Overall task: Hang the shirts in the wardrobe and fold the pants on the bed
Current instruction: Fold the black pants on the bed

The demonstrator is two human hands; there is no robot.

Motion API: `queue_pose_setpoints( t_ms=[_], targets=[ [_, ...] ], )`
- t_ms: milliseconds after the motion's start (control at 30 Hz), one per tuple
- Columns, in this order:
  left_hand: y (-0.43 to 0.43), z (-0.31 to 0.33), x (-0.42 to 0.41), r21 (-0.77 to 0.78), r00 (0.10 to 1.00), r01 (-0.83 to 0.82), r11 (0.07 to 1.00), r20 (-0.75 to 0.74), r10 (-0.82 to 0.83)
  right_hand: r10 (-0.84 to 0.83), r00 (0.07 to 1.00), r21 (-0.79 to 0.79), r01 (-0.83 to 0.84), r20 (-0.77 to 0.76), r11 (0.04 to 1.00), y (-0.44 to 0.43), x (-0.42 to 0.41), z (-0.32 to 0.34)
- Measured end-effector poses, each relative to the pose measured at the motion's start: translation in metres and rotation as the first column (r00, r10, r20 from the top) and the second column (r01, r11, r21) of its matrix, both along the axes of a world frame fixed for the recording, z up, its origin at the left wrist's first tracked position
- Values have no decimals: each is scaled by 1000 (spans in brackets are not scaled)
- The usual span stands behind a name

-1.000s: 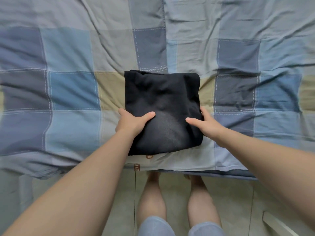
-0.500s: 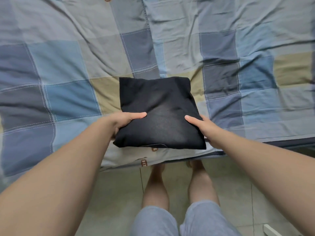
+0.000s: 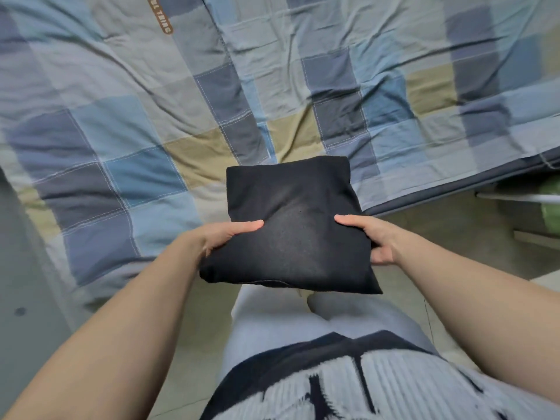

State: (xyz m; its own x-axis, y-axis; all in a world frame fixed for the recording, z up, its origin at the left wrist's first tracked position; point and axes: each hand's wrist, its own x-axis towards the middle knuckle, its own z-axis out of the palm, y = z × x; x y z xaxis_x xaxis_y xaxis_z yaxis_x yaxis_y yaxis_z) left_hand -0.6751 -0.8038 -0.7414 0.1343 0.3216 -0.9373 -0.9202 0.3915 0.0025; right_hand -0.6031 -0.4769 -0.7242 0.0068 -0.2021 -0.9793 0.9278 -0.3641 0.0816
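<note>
Head view: I see the folded black pants (image 3: 291, 228) held as a thick square bundle between both hands. My left hand (image 3: 221, 237) grips the bundle's left edge, thumb flat on top and fingers tucked out of sight beneath. My right hand (image 3: 375, 237) grips the right edge in the same way, thumb on top, with the curled fingers showing under the cloth. The bundle hangs over the near edge of the bed (image 3: 454, 192): its far half lies in front of the patchwork bedspread (image 3: 136, 147), its near half in front of my pale blue shorts (image 3: 272, 322) and the tiled floor (image 3: 454, 237). I cannot tell whether the far edge touches the bedspread. The bedspread is creased, in blue, grey and tan squares, with a brown label (image 3: 160, 16) near its far side. At the bottom of the view is my striped grey and black shirt (image 3: 378, 389).
</note>
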Motion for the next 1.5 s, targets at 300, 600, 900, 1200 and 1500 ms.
queue_pose_setpoints(
  t_ms=[300, 600, 900, 1200, 1500],
  targets=[
    [86, 79, 0, 174, 949, -31, 984, -305, 84, 15, 891, 387, 182, -453, 904, 48, 43, 138],
    [237, 167, 7, 392, 810, 88, 916, -563, 163, 103, 714, 590, 480, -693, 649, 131, 103, 279],
    [413, 265, 104, 486, 632, 417, 768, -763, 140, 80, 551, 547, 781, -831, 302, 210, 288, 367],
    [563, 343, 309, 506, 514, 648, 569, -842, 163, 53, 444, 446, 894, -895, 48, 286, 533, 404],
    [694, 382, 482, 422, 444, 826, 373, -896, 31, -120, 317, 337, 913, -941, -230, 329, 716, 400]
  ],
)
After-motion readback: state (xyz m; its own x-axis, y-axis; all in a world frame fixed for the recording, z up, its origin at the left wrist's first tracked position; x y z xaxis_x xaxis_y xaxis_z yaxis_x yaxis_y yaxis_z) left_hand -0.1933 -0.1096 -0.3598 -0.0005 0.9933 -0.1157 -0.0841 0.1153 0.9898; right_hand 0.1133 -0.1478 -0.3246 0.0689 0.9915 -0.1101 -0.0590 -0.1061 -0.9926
